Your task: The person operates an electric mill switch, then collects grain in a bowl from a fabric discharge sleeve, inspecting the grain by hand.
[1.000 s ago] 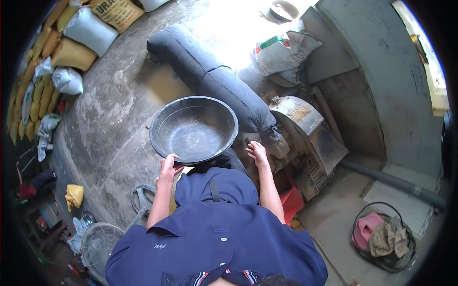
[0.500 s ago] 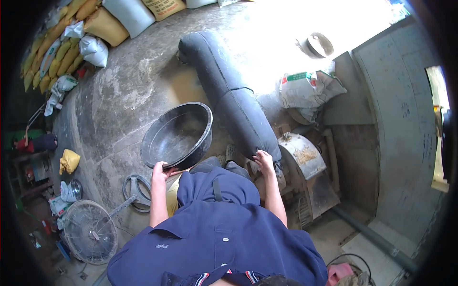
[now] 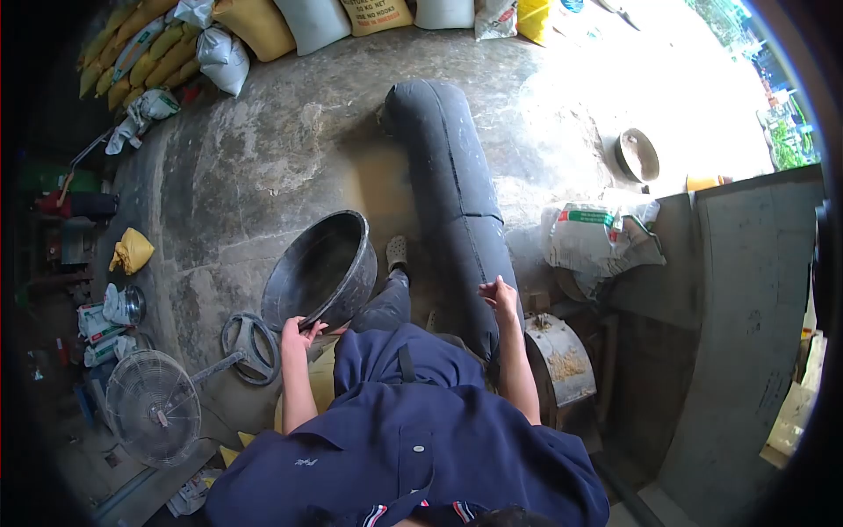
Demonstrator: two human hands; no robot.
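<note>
The head camera looks down on a person in a dark blue shirt [image 3: 413,439] who stands on a grey concrete floor [image 3: 255,176]. The left hand [image 3: 297,334] is closed on the near rim of a big black basin [image 3: 318,268], with the fingers curled over the edge. The basin is tilted, its open side faces left and up, and it is held above the floor just in front of the person's left leg. The right hand [image 3: 500,297] holds nothing; its fingers are loosely bent and it sits right by the near end of a long black bag [image 3: 452,193], and it is hard to tell if it touches it. The bag lies flat on the floor and runs away from the person. Just to the right of the right arm is a grey machine [image 3: 562,364] with yellow grain in its top. A white sack [image 3: 601,241] sits farther right. A fan [image 3: 151,406] lies on the floor at the lower left, with a round grey ring [image 3: 250,349] beside it. Yellow and white sacks [image 3: 263,26] are piled along the top edge
</note>
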